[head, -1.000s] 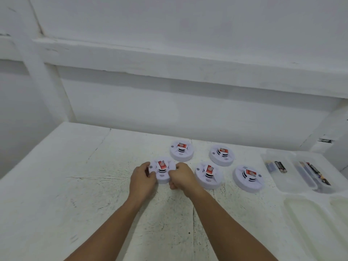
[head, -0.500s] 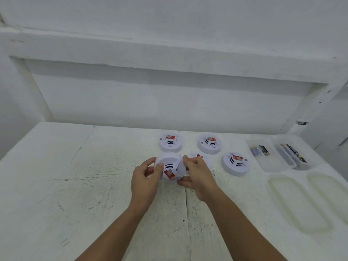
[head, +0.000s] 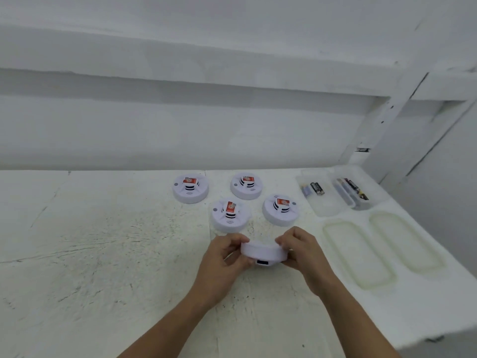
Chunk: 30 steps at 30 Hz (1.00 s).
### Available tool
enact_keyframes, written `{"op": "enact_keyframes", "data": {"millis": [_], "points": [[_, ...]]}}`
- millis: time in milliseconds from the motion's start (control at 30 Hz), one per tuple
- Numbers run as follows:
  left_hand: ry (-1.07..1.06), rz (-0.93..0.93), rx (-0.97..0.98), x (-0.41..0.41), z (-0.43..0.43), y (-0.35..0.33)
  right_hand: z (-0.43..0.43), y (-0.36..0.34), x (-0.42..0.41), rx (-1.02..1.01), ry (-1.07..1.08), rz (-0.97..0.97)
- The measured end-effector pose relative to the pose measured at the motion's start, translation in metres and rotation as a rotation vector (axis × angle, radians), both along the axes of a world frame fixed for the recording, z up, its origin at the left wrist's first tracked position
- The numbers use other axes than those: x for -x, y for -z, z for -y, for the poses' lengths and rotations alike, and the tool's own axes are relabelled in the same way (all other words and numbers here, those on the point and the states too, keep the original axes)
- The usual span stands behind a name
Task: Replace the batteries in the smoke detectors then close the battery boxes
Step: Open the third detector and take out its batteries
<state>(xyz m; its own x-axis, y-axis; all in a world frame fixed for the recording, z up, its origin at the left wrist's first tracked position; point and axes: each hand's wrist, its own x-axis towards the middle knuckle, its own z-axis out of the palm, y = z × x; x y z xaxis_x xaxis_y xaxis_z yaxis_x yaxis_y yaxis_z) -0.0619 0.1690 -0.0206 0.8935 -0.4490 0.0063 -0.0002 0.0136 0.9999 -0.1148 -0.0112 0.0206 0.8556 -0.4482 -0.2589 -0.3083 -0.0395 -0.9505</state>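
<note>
I hold a round white smoke detector (head: 263,253) edge-on above the table, with a small dark slot facing me. My left hand (head: 223,257) grips its left rim and my right hand (head: 300,250) grips its right rim. Several more white detectors with red labels sit behind it: one at the back left (head: 190,188), one at the back right (head: 246,186), one at the front left (head: 229,215) and one at the front right (head: 280,210). A clear box (head: 322,202) holds black batteries (head: 317,188). A second clear box (head: 371,200) holds more batteries (head: 351,189).
Two pale box lids, a left lid (head: 357,254) and a right lid (head: 407,241), lie flat on the white table (head: 103,254) at the right, in front of the battery boxes. A white wall and beam rise behind. The table's right edge drops off near the lids.
Both hands lifted the left front detector off the table, turned it over and brought it nearer to me. My view swung left, so the other detectors and boxes sit further right.
</note>
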Motion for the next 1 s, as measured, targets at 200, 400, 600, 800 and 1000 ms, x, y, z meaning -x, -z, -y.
{"op": "enact_keyframes", "data": {"millis": [200,400,600,800,1000], "points": [[0.075,-0.049,-0.032,0.0,0.022,0.002,0.028,0.007,0.012,0.147,-0.113,-0.001],[0.014,0.091,-0.244,0.0,0.033,-0.003,0.048,0.009,0.015,0.246,-0.282,0.028],[0.056,0.195,-0.433,0.004,0.031,-0.005,0.057,0.007,0.022,0.441,-0.483,0.102],[0.139,0.173,-0.479,0.019,0.027,-0.005,0.062,0.012,0.026,0.747,-0.62,0.172],[0.119,0.265,-0.594,0.031,0.039,-0.01,0.058,0.005,0.022,1.051,-0.738,0.309]]}}
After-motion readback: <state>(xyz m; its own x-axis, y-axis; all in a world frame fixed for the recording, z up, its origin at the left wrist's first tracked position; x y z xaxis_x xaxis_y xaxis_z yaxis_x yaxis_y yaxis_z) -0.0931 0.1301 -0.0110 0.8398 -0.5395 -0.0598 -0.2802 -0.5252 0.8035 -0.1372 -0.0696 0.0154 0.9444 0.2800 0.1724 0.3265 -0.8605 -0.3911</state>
